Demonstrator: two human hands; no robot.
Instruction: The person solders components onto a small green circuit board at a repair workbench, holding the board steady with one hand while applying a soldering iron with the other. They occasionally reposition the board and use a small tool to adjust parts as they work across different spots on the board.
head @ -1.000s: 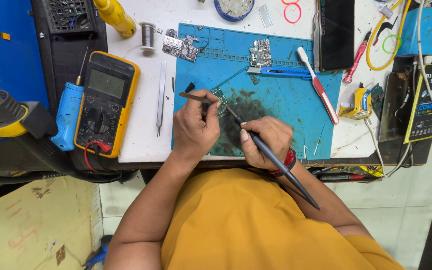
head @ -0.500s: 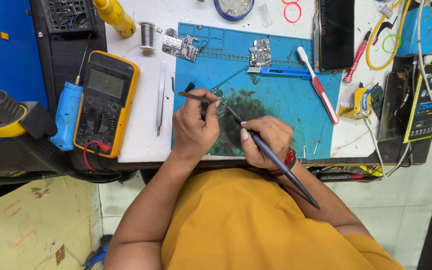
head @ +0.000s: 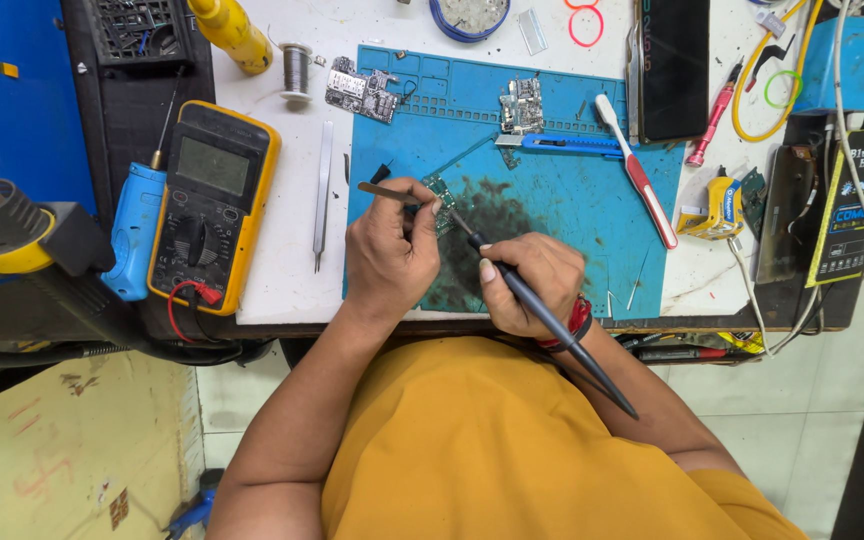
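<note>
My left hand (head: 390, 252) grips a pair of tweezers (head: 380, 191) whose tips press on a small green circuit board (head: 441, 190) lying on the blue work mat (head: 572, 200). My right hand (head: 527, 282) holds a dark soldering iron (head: 542, 315) like a pen. Its tip reaches the right edge of the small board. The iron's handle runs back over my right wrist, which wears a red band. A dark stained patch on the mat lies under both hands.
A yellow multimeter (head: 210, 205) and a blue tool (head: 137, 230) lie left of the mat. Spare tweezers (head: 323, 190), a solder spool (head: 296, 68), two other circuit boards (head: 362, 93), a blue knife (head: 562, 146), a red-handled brush (head: 642, 185) and a dark phone (head: 672, 65) lie around.
</note>
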